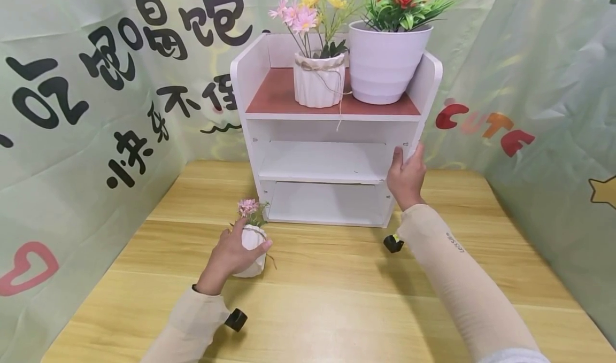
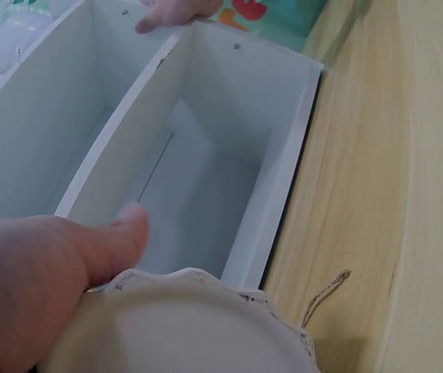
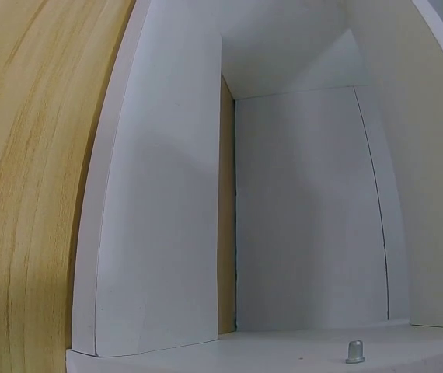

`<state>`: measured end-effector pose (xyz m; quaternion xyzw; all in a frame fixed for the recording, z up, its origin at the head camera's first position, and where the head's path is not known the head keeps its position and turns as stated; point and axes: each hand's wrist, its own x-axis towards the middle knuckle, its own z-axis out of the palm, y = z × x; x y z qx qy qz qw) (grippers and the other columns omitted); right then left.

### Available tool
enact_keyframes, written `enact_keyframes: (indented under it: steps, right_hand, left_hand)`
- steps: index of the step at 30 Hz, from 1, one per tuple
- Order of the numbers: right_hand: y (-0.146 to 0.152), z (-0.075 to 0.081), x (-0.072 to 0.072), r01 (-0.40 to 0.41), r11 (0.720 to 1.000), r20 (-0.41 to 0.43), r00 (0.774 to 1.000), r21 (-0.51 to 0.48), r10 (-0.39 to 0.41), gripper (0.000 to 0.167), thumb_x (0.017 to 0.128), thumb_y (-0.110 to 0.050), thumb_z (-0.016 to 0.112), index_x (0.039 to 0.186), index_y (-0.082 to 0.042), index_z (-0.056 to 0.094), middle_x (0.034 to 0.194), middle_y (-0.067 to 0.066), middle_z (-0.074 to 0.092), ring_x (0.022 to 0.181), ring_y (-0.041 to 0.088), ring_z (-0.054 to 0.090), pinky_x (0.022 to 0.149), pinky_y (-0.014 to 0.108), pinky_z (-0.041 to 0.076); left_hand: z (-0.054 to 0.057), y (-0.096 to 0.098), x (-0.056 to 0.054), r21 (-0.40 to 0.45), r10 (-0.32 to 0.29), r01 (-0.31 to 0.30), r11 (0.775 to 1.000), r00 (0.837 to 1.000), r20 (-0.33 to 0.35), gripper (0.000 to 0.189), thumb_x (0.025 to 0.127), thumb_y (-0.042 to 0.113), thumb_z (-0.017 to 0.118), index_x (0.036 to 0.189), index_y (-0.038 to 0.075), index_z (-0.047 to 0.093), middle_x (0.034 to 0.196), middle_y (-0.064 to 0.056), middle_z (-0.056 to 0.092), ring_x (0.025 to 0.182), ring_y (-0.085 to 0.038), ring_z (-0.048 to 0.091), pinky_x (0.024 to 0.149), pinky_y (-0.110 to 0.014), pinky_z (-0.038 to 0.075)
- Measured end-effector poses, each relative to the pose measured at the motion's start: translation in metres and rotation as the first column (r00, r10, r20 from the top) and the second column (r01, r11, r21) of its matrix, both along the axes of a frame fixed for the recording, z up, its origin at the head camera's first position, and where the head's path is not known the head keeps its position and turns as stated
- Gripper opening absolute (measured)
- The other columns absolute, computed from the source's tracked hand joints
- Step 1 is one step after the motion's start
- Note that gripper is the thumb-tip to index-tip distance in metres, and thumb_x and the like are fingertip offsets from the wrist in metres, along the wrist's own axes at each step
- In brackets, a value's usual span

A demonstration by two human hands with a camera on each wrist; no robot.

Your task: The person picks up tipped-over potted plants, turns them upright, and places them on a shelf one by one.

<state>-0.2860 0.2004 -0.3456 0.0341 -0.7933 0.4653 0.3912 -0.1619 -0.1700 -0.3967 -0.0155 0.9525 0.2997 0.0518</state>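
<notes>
A small white flowerpot (image 1: pixel 254 238) with a pink flower and a twine string sits at the front left of the white shelf unit (image 1: pixel 317 222). My left hand (image 1: pixel 232 252) holds this pot, its thumb along the near side. In the left wrist view the pot's scalloped bottom (image 2: pixel 183 330) faces the camera, below the thumb (image 2: pixel 116 245). At the unit's right side panel, my right hand (image 1: pixel 407 177) grips the front edge with its thumb on the inner side. The right wrist view looks into the lowest compartment (image 3: pixel 311 210); no hand shows there.
On the unit's red top stand a ribbed white pot (image 1: pixel 319 82) with pink and yellow flowers and a larger white planter (image 1: pixel 387 63) with a red-flowered plant. Printed cloth (image 1: pixel 120 138) hangs around the wooden table (image 1: pixel 317 299). A metal shelf peg (image 3: pixel 355 352) sticks out inside.
</notes>
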Motion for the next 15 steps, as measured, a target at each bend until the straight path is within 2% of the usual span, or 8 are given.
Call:
enact_keyframes:
  steps: [3, 8, 15]
  right_hand:
    - [0.0002, 0.0005, -0.0002, 0.000, 1.000, -0.018, 1.000, 0.003, 0.000, 0.045, 0.103, -0.028, 0.045, 0.134, 0.004, 0.037, 0.119, 0.025, 0.056, 0.112, 0.039, 0.058, 0.091, 0.053, 0.048]
    - [0.0001, 0.0008, -0.0011, 0.007, 1.000, -0.048, 0.999, 0.005, -0.007, 0.045, 0.102, -0.027, 0.046, 0.133, 0.005, 0.038, 0.117, 0.027, 0.057, 0.110, 0.040, 0.058, 0.091, 0.054, 0.048]
    - [-0.0002, -0.0010, -0.0016, 0.003, 1.000, -0.015, 1.000, 0.005, -0.003, 0.044, 0.103, -0.027, 0.045, 0.134, 0.003, 0.036, 0.121, 0.023, 0.056, 0.113, 0.037, 0.058, 0.091, 0.052, 0.049]
  left_hand:
    - [-0.0007, 0.0003, -0.0012, -0.004, 0.000, 0.000, 1.000, 1.000, -0.016, 0.091, 0.083, 0.059, 0.066, 0.148, 0.010, 0.028, 0.133, -0.040, 0.037, 0.107, -0.052, 0.052, 0.083, -0.065, 0.044]
    - [-0.0009, 0.0009, -0.0027, -0.008, 0.006, -0.006, 1.000, 1.000, -0.030, 0.084, 0.082, 0.049, 0.072, 0.145, 0.010, 0.033, 0.125, -0.036, 0.045, 0.103, -0.047, 0.053, 0.078, -0.061, 0.047]
    - [-0.0032, 0.0008, -0.0030, 0.014, 0.026, -0.025, 1.000, 0.998, -0.063, 0.080, 0.077, 0.037, 0.077, 0.141, 0.007, 0.039, 0.119, -0.031, 0.054, 0.103, -0.045, 0.054, 0.075, -0.059, 0.048]
